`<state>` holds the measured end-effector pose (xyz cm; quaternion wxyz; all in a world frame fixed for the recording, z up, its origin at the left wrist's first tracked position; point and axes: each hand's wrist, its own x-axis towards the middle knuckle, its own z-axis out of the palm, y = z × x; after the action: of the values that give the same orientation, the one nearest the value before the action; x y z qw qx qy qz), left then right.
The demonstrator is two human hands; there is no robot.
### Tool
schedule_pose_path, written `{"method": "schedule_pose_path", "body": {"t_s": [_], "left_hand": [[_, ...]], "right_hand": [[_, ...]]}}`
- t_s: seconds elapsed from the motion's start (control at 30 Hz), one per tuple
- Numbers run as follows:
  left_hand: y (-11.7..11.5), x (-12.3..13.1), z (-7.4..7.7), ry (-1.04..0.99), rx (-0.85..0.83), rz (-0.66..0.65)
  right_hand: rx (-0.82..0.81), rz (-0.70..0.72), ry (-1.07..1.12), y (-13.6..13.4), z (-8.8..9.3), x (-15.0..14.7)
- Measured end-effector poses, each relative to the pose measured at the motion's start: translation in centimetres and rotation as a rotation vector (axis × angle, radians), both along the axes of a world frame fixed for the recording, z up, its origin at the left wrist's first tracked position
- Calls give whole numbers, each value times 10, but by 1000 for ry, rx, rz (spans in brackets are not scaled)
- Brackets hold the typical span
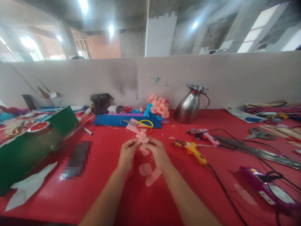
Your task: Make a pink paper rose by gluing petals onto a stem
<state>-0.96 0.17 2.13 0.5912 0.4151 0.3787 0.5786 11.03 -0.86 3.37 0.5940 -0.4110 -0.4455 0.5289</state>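
Between my two hands is a small pink paper flower (142, 137), held up over the red table. My left hand (128, 153) pinches its left side with thumb and fingertips. On the other side, the fingers of my right hand (158, 153) are closed on the flower's right edge. Loose pink paper petals (150, 174) lie on the table below, between my forearms. Just beyond the flower, yellow-handled scissors (141, 123) rest on a blue board (105, 120) and pink paper. A bunch of finished peach paper flowers (160, 107) with blue ones stands behind.
To the right lie a yellow glue gun (194, 150), a pink glue gun (207, 136), green-handled scissors (262, 134) and a purple power strip (265, 185) with trailing cords. A steel jug (189, 106) stands at the back. A green board (23, 150) and white paper (31, 185) are left.
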Motion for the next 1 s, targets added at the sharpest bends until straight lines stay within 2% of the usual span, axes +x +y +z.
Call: {"method": "schedule_pose_path", "body": {"t_s": [0.17,0.3,0.4,0.53,0.6,0.67,0.8,1.0], "left_hand": [[0,0,1,28,10,110],[2,-1,-7,148,104,167],[4,-2,-13,231,142,224],[4,-1,-13,156,107,251],[3,1,-10,91,75,226],[1,3,-7,49,51,195],[-1,6,-4,18,40,138],[-1,6,-7,38,38,119]], "right_hand": [[39,16,139,2,-4,2],[7,24,212,1,-1,0],[-1,-12,288,0,3,0],[-49,-123,373,2,3,2],[-101,-170,331,3,1,1],[-127,-153,243,3,-1,-2],[-95,-72,95,-1,-2,-10],[-37,-117,4,-1,-7,-13]]}}
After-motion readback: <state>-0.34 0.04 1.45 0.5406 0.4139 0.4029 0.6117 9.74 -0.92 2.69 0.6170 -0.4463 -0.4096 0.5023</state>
